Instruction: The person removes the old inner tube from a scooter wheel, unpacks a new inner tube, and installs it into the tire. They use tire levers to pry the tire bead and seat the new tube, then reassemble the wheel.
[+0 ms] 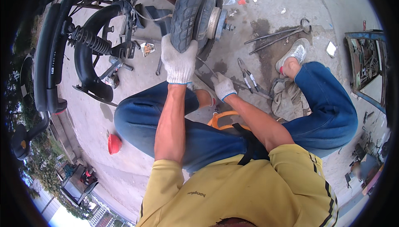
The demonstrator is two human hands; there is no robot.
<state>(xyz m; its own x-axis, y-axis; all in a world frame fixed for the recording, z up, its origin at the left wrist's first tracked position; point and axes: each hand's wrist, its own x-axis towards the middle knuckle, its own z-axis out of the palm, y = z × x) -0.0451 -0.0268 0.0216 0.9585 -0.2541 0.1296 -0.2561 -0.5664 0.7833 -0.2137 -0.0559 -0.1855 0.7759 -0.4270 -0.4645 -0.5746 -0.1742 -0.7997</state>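
A black treaded tire [185, 17] stands upright on its wheel, with a metal hub [214, 23] and axle on its right side. My left hand [178, 60], in a white knitted glove, grips the tire's near edge, its thumb on the right side. In my right hand [224, 86], gloved too, is a slim tire lever [206, 65] slanting up toward the tire's lower right rim. Where the lever's tip meets the rim is hard to make out. Pliers with pale handles [248, 76] lie right of that hand, and another metal bar [259, 94] lies below them.
Long-handled tongs [282, 35] rest on the stained concrete near my shoe. A grey rag [286, 98] lies between my legs, beside an orange stool [224, 117]. The vehicle frame with a spring shock absorber [89, 40] rises at left. A red bowl [114, 144] and a tool rack [365, 67] flank me.
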